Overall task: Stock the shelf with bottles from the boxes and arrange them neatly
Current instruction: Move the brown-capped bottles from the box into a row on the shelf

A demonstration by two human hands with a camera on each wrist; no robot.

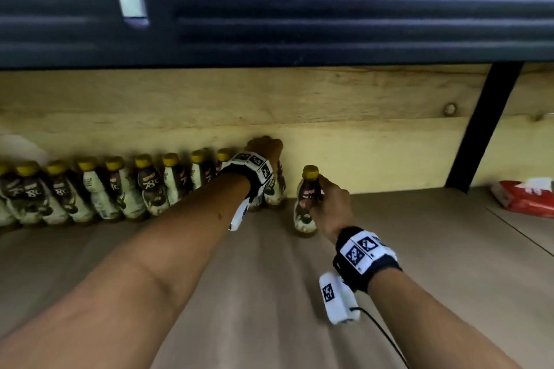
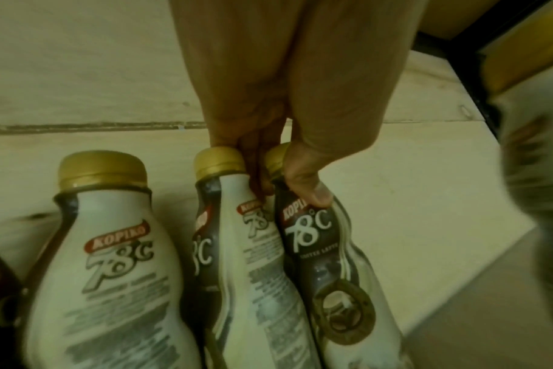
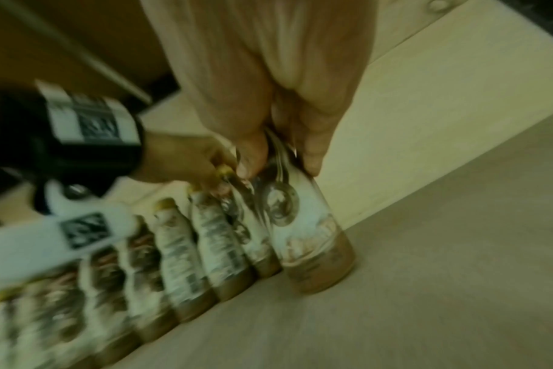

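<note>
Several brown-and-cream coffee bottles with gold caps stand in a row along the back of the wooden shelf. My left hand reaches over the row's right end. There its thumb and fingers pinch the neck of the end bottle, with the fingers wedged against its neighbour. A little to the right, apart from the row, my right hand grips another bottle around its upper body. That bottle stands upright with its base on the shelf.
A pale plank wall backs the shelf, and a dark slatted shelf hangs low above. A black upright post stands at the right. Beyond it lies a red tissue pack.
</note>
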